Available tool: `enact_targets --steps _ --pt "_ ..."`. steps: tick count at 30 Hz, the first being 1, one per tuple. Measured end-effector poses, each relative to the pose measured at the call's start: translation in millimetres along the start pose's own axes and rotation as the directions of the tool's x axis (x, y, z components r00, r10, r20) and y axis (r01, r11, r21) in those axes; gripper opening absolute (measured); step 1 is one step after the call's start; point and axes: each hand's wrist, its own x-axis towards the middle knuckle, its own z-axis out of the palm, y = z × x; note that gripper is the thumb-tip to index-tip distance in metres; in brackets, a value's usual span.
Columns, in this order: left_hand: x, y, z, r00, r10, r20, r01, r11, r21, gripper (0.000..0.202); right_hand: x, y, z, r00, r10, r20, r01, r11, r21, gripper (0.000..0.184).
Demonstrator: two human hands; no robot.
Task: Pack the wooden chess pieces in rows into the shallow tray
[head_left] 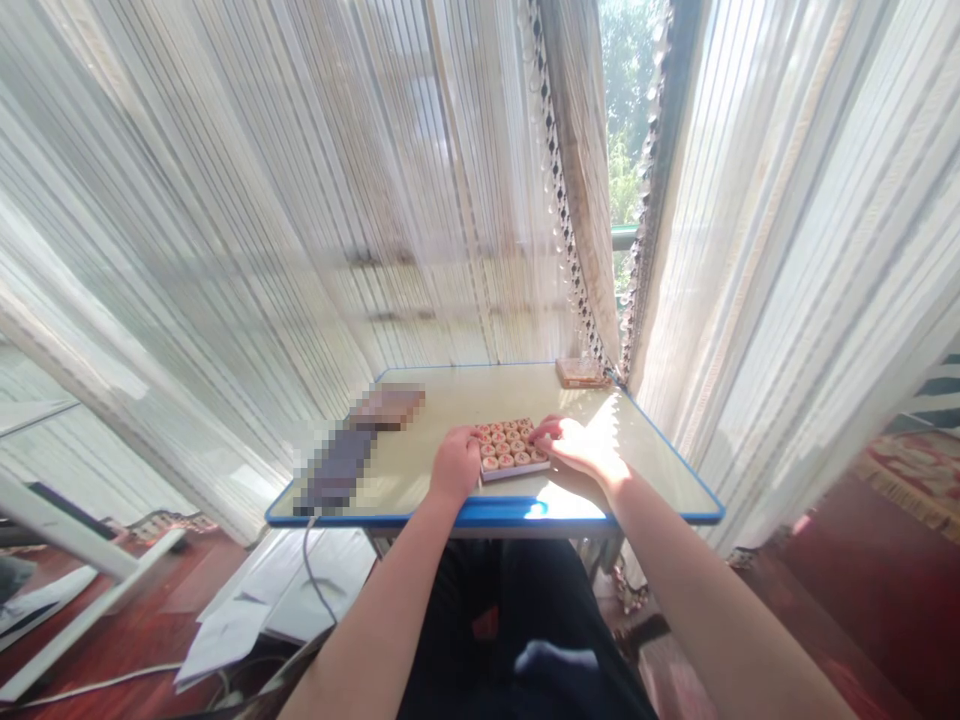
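A shallow tray (525, 469) filled with several round wooden game pieces (504, 442) lies near the front edge of a small table (645, 480) with a blue rim. My left hand (454, 464) rests against the tray's left side with its fingers curled. My right hand (571, 446) lies over the tray's right side, fingertips on the pieces there; what they pinch, if anything, is too small to make out.
A small wooden box (580, 373) sits at the table's far right corner. Two blurred-out flat items (341, 465) lie on the left of the table, with a cable hanging from them. Sheer curtains surround the table. Papers lie on the floor at left.
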Motion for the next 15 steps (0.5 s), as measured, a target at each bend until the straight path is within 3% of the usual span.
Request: enact_targets --steps 7,11,15 --pt "6.6 -4.3 0.9 1.000 0.000 0.012 0.001 0.998 -0.062 0.029 0.1 0.8 0.3 1.000 0.017 -0.011 -0.017 1.000 0.020 0.028" --pt "12.5 -7.8 3.6 0.995 0.005 0.103 0.010 0.990 -0.143 0.034 -1.6 -1.9 -0.3 0.999 0.042 -0.010 -0.041 0.998 0.043 0.028" --pt "13.1 -7.1 3.3 0.988 -0.030 0.148 0.048 0.991 -0.124 0.035 -2.0 -1.5 0.3 0.997 0.068 -0.023 -0.066 0.997 0.049 0.029"
